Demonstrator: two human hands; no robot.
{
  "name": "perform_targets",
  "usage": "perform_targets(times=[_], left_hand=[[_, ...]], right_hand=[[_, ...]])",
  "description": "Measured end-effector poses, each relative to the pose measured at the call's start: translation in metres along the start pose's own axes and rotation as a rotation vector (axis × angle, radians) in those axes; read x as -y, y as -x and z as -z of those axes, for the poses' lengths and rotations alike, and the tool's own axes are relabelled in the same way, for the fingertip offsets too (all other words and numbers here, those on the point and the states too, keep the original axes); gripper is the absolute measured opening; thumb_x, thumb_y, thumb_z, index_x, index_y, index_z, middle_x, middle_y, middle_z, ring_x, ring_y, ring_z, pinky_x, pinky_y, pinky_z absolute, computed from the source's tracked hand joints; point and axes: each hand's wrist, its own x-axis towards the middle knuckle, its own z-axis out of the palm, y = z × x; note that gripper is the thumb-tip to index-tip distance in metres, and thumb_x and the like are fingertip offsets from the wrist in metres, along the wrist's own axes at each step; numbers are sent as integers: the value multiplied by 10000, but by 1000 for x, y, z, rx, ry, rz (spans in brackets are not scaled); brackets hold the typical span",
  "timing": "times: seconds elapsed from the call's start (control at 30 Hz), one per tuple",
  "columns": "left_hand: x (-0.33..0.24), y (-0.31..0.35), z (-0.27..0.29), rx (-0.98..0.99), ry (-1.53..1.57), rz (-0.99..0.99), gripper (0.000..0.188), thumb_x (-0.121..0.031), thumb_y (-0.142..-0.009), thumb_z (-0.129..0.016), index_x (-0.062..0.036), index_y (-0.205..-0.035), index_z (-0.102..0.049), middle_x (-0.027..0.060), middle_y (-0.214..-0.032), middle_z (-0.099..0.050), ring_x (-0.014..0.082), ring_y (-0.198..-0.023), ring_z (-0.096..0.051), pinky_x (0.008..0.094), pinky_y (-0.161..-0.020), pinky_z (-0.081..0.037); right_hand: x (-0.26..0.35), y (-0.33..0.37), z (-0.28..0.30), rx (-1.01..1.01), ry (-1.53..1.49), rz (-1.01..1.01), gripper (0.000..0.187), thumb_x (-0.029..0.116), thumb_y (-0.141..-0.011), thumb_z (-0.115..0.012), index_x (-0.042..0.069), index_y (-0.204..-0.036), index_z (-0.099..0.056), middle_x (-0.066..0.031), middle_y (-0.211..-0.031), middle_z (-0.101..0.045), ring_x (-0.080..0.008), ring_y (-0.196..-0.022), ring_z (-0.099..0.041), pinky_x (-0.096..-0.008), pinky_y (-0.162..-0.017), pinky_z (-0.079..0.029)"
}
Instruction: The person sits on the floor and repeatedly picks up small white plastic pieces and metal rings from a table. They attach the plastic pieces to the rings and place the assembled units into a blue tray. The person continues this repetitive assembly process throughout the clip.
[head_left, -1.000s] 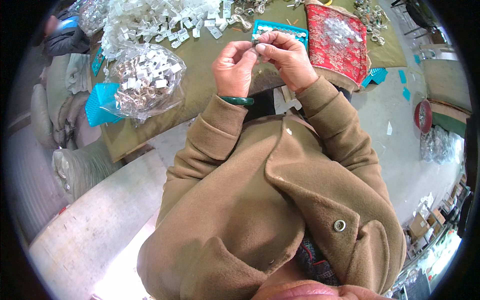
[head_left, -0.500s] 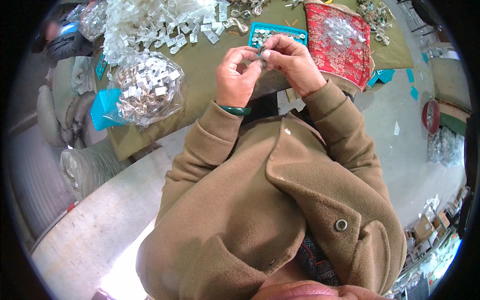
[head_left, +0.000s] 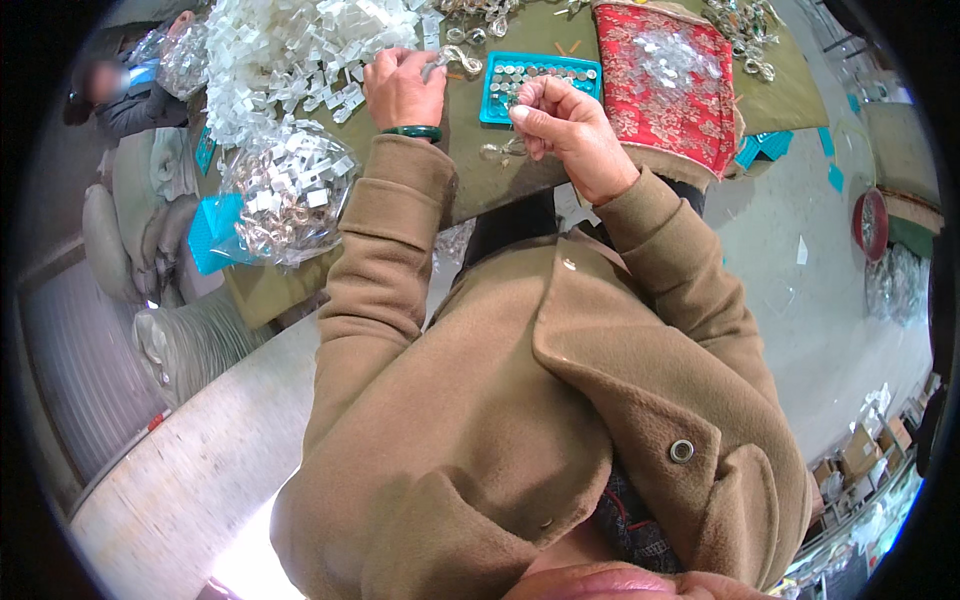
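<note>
My left hand (head_left: 405, 92), with a dark green bangle (head_left: 411, 132) at its wrist, is at the right edge of a heap of white and clear plastic pieces (head_left: 300, 50). Its fingers bend around a small pale plastic piece (head_left: 432, 70). In front of a blue tray (head_left: 489, 110) my right hand (head_left: 572, 130) pinches something small and dark, too tiny to name. Rows of small round silvery pieces (head_left: 535, 72) lie in that tray. Just below the right fingers is a shiny looped strand (head_left: 500, 150); whether it joins the pinched thing is unclear.
Left on the table stands a clear bag (head_left: 290, 195) of white tags and shiny loops, beside a blue basket (head_left: 212, 235). A red floral cloth (head_left: 660, 125) holding clear bits lies right. More looped strands (head_left: 755, 40) sit beyond. Another person (head_left: 130, 90) is far left.
My left hand has left the right hand and moved left and away from me to the plastic heap. The right hand has shifted slightly, still pinching.
</note>
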Motion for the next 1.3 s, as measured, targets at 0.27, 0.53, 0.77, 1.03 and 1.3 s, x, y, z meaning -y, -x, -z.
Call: perform_targets(times=[0.27,0.53,0.77,1.03,1.3], left_hand=[[5,22,35,71,310,53,177,-198,-714,-740,-105,-840,-657,59,-918,-647,287,-887,-587,425,-801,-457],[-45,58,77,384,1253,416,128,-88,-876,-664,-40,-977,-601,37,-929,-658,131,-814,-663,228,-708,-504],[-64,62,89,341,1304,245,252,42,-822,-655,-28,-1054,-586,31,-995,-618,81,-902,-586,213,-770,-490],[-73,77,78,297,1773,716,217,-54,-867,-658,-7,-1076,-624,48,-952,-659,105,-777,-616,210,-683,-509],[-64,76,83,273,1612,544,291,-34,-869,-652,28,-1150,-617,87,-979,-677,141,-841,-645,273,-756,-555]], right_hand=[[-2,4,-7,-2,67,86,58,86,-857,-646,55,-880,-603,31,-802,-578,-63,-753,-534,-213,-693,-434],[8,-2,-13,34,53,103,70,104,-882,-621,44,-912,-602,8,-793,-580,-86,-724,-548,-239,-700,-438],[17,12,-21,74,221,95,116,103,-885,-618,30,-974,-634,-1,-809,-612,-89,-699,-573,-235,-687,-463],[6,20,-31,39,-38,-31,59,93,-907,-586,54,-941,-615,-5,-768,-602,-91,-699,-588,-228,-668,-475],[-2,22,-36,26,50,25,78,72,-896,-602,32,-959,-624,-27,-810,-627,-102,-721,-599,-234,-692,-480]])
